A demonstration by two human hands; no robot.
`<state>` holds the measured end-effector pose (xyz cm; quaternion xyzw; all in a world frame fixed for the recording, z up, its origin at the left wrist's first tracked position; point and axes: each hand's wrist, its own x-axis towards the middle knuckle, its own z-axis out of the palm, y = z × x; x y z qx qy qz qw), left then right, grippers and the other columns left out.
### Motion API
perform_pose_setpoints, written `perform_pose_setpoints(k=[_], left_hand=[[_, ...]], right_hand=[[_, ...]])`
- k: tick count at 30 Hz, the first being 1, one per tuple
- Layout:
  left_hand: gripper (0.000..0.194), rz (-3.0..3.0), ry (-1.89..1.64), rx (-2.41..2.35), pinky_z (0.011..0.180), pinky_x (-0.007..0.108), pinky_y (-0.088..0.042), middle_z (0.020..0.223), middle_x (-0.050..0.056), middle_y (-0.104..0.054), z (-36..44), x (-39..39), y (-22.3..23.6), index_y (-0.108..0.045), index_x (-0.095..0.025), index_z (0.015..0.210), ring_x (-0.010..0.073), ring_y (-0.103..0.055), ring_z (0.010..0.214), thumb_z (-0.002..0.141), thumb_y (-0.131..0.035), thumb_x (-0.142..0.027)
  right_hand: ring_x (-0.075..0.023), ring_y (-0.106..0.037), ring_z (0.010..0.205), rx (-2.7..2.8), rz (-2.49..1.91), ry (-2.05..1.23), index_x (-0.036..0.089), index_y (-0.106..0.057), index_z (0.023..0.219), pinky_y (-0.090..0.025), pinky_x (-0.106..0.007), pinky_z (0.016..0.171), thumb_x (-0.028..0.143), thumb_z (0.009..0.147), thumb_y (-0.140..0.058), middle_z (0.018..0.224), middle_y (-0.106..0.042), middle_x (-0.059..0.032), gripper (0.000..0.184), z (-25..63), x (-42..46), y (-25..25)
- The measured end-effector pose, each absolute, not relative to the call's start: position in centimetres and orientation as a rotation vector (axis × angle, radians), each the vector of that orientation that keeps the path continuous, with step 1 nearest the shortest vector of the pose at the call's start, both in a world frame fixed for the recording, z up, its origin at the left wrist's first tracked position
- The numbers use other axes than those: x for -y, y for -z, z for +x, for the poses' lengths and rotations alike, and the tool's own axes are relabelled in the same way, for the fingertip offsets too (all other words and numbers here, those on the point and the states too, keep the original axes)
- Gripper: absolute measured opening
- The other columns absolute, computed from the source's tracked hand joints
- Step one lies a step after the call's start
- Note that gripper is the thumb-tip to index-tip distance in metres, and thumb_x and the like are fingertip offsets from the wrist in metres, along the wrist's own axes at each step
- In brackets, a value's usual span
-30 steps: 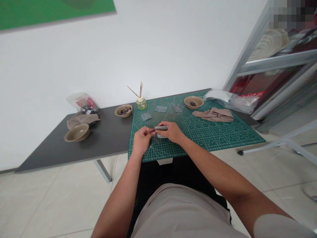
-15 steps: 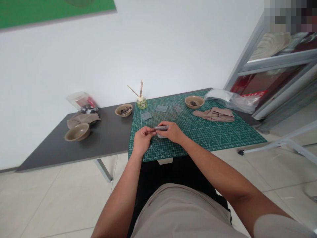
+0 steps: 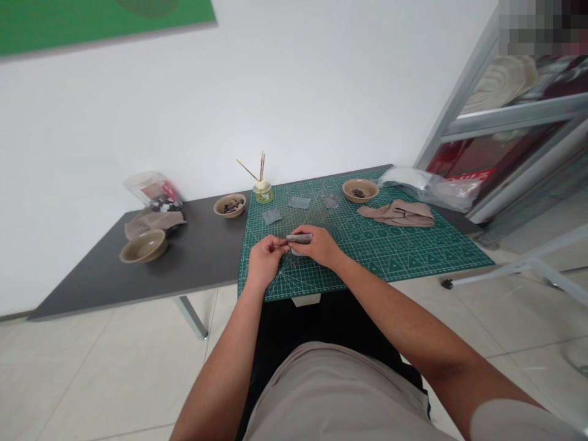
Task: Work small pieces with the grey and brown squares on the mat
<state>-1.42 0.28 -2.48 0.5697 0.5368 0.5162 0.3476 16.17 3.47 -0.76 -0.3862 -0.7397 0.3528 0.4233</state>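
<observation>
My left hand is closed, with thumb and fingertips pinching a small dark piece, too small to make out fully. My right hand is closed on a folded grey sheet that looks like sandpaper, its edge against the piece. Both hands meet low over the green cutting mat. Another grey patch shows partly under my right fingers. Beyond them lie a flat grey square, a second grey square and a crumpled one.
Pebble-like pieces fill a bowl at left; a right bowl holds a few dark ones. A reed diffuser stands between. Also here are a brown cloth, plastic bag, left bowl, grey cloth and clear jar.
My hands stay almost in place, still pinching the same things. The grey sheet in my right hand has tilted very slightly; the view has shifted a little.
</observation>
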Motion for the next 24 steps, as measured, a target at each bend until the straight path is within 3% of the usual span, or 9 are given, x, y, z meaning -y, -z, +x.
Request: perform_pose_setpoints(k=[8, 13, 16, 19, 22, 24], left_hand=[[0.009, 1.469, -1.366, -1.426, 0.072, 0.029, -0.048, 0.073, -0.001, -0.069, -1.2, -0.1, 2.1, -0.068, -0.019, 0.076, 0.0147, -0.061, 0.069, 0.070, -0.071, -0.025], [0.019, 1.368, -1.631, -1.398, 0.078, 0.030, -0.052, 0.085, 0.002, -0.073, -0.8, 0.3, 1.7, -0.068, -0.019, 0.085, 0.0152, -0.066, 0.076, 0.069, -0.075, -0.026], [0.025, 1.303, -1.677, -1.364, 0.079, 0.032, -0.054, 0.086, 0.003, -0.073, -0.7, 0.2, 1.7, -0.068, -0.018, 0.090, 0.0159, -0.068, 0.078, 0.067, -0.076, -0.026], [0.027, 1.296, -1.627, -1.358, 0.080, 0.034, -0.055, 0.085, 0.004, -0.073, -0.8, 0.1, 1.9, -0.069, -0.017, 0.092, 0.0166, -0.069, 0.079, 0.068, -0.076, -0.025], [0.024, 1.376, -1.547, -1.378, 0.077, 0.033, -0.056, 0.082, 0.003, -0.071, -0.7, 0.1, 2.0, -0.068, -0.018, 0.091, 0.0162, -0.068, 0.075, 0.068, -0.074, -0.023], [0.019, 1.531, -1.500, -1.416, 0.075, 0.031, -0.055, 0.085, 0.003, -0.069, -0.6, 0.3, 1.8, -0.068, -0.019, 0.089, 0.0158, -0.066, 0.077, 0.070, -0.069, -0.018]], right_hand=[[-0.0162, -0.062, 0.071, 1.756, -1.014, -0.843, 0.022, -0.069, 0.080, -0.046, -0.029, 0.068, 0.028, 0.074, -0.074, 0.075, -0.069, 0.0013, 0.011, 16.2, -3.4, 0.7], [-0.0190, -0.063, 0.077, 1.631, -1.155, -0.813, 0.022, -0.062, 0.101, -0.050, -0.034, 0.074, 0.037, 0.070, -0.079, 0.089, -0.070, -0.0020, 0.039, 15.6, -4.0, 1.5], [-0.0245, -0.063, 0.093, 1.630, -1.222, -0.622, 0.020, -0.058, 0.112, -0.050, -0.042, 0.087, 0.039, 0.072, -0.078, 0.104, -0.069, -0.0091, 0.049, 15.5, -4.4, 1.8], [-0.0275, -0.058, 0.106, 1.619, -1.212, -0.376, 0.018, -0.061, 0.106, -0.044, -0.046, 0.097, 0.032, 0.076, -0.074, 0.112, -0.065, -0.0129, 0.036, 15.9, -4.3, 1.5], [-0.0210, -0.063, 0.088, 1.787, -1.094, -0.543, 0.020, -0.064, 0.099, -0.049, -0.037, 0.085, 0.032, 0.082, -0.070, 0.093, -0.068, -0.0058, 0.022, 16.4, -3.4, 0.9], [-0.0168, -0.064, 0.077, 1.875, -1.009, -0.738, 0.021, -0.065, 0.101, -0.050, -0.031, 0.075, 0.035, 0.083, -0.070, 0.087, -0.070, -0.0023, 0.024, 16.3, -2.5, 0.5]])
